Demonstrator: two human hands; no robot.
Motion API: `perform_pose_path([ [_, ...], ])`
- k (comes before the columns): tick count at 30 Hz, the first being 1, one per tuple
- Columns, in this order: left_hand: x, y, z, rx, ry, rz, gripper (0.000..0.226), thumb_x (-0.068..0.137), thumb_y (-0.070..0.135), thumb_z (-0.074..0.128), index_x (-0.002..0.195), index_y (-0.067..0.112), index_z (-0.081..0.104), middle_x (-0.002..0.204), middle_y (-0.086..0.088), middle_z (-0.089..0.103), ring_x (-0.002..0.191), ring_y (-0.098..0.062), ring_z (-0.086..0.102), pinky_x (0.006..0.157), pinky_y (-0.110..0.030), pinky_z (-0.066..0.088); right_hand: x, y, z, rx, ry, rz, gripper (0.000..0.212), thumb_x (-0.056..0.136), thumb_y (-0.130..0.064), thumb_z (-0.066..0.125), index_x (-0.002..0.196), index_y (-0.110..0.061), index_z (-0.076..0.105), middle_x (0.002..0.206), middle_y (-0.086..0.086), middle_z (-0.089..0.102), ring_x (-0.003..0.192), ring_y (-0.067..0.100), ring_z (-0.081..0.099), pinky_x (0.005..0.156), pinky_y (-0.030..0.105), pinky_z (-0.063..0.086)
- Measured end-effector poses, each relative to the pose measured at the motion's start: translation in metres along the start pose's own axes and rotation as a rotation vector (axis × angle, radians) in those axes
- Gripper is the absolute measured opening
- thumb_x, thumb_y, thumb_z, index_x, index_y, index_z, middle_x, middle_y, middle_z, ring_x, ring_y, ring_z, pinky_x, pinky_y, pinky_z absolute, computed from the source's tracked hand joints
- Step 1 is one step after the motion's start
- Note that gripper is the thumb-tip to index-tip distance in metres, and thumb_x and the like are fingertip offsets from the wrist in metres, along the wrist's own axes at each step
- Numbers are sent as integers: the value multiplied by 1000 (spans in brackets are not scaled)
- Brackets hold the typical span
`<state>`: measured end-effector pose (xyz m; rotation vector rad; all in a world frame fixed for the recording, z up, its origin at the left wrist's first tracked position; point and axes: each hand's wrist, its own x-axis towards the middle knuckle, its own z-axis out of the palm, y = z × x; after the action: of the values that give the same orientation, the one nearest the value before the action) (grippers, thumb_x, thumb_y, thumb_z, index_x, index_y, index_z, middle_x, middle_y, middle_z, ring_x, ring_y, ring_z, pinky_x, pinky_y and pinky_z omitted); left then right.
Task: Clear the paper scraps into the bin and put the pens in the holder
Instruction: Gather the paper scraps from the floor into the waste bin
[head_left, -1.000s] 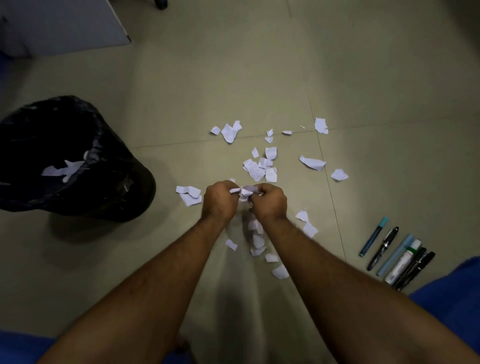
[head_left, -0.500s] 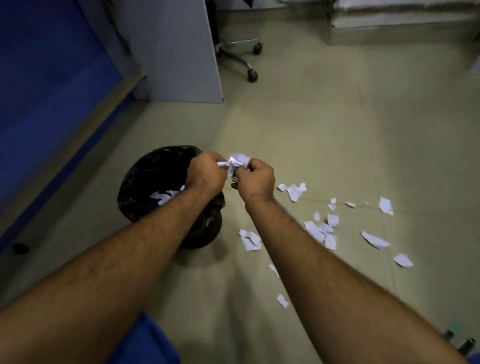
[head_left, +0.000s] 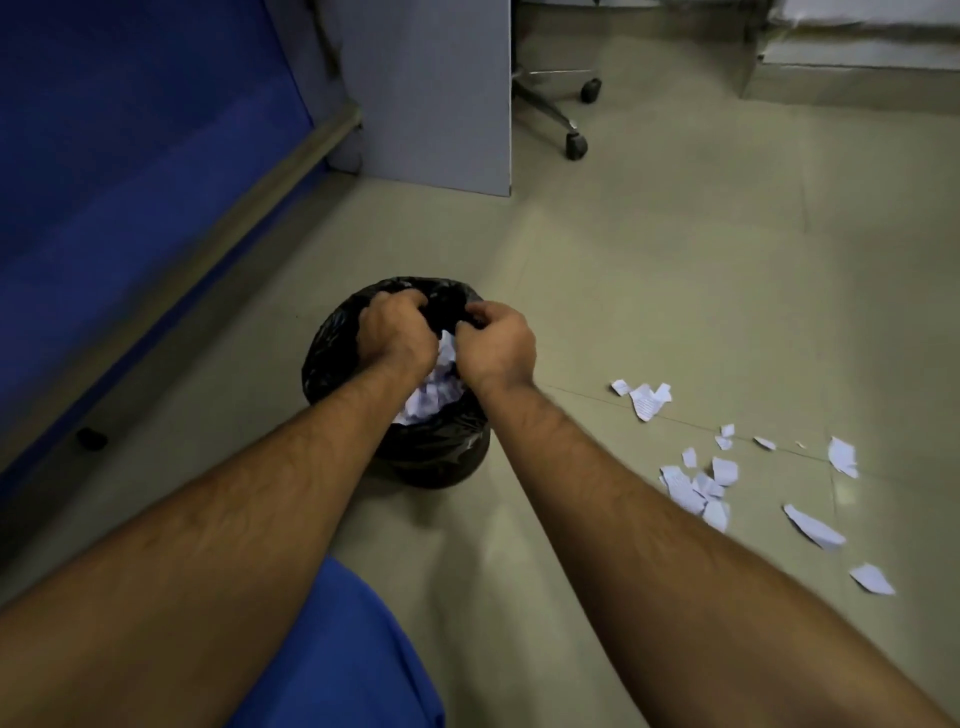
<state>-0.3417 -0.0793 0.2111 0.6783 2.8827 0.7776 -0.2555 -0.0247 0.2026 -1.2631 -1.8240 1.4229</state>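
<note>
Both of my hands are over the mouth of the black-bagged bin (head_left: 431, 457). My left hand (head_left: 397, 332) and right hand (head_left: 496, 345) sit close together with fingers curled inward. A bunch of white paper scraps (head_left: 434, 387) shows between the palms and wrists, reaching down into the bin. Whether the hands still grip it is hidden. Several more torn scraps (head_left: 698, 486) lie on the floor to the right. No pens or pen holder are in view.
A blue wall (head_left: 130, 156) with a skirting rail runs along the left. A grey cabinet panel (head_left: 436, 93) and office-chair castors (head_left: 576, 143) stand behind the bin. My blue trouser knee (head_left: 343, 654) is at the bottom. The floor is beige tile.
My hands carried the gathered scraps left from the floor pile to above the bin and lowered them into its mouth. The view swung left, so the pens went out of frame.
</note>
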Motion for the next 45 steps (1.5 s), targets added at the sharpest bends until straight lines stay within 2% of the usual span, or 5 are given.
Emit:
perform_pose_path([
  [11, -115, 121, 98, -40, -366, 322, 35, 81, 5, 52, 106, 21, 71, 117, -6, 69, 108, -29, 64, 87, -28, 49, -10, 111, -156, 124, 430, 211, 17, 85, -20, 58, 95, -24, 71, 94, -2, 75, 90, 22, 70, 86, 35, 55],
  [19, -277, 71, 238, 413, -903, 576, 69, 78, 50, 65, 137, 23, 42, 137, -12, 44, 130, -33, 42, 102, -44, 42, -109, 296, -245, -500, 124, 736, 63, 81, -42, 69, 137, -23, 45, 134, 14, 49, 128, 36, 46, 101, 42, 42],
  [27, -346, 21, 267, 653, -932, 747, 119, 68, 66, 68, 154, 29, -5, 163, -13, -8, 150, -37, -1, 109, -58, 32, -166, 353, -230, -793, 75, 627, 79, 76, -53, 71, 144, -29, 38, 142, 9, 35, 121, 31, 42, 92, 42, 48],
  [35, -314, 12, 284, 505, -635, 737, 51, 92, 29, 54, 140, 22, 39, 140, -8, 43, 120, -27, 47, 82, -38, 52, -151, 361, -224, -470, 129, 341, 51, 82, -20, 68, 132, -18, 60, 126, 13, 56, 110, 34, 57, 90, 38, 48],
  [45, -343, -9, 274, 499, -637, 952, 73, 70, 63, 47, 129, 20, 60, 133, -15, 60, 118, -36, 60, 79, -44, 56, -187, 370, -209, -701, 341, 678, 55, 87, -52, 60, 136, -30, 52, 149, 9, 39, 129, 31, 40, 94, 44, 42],
])
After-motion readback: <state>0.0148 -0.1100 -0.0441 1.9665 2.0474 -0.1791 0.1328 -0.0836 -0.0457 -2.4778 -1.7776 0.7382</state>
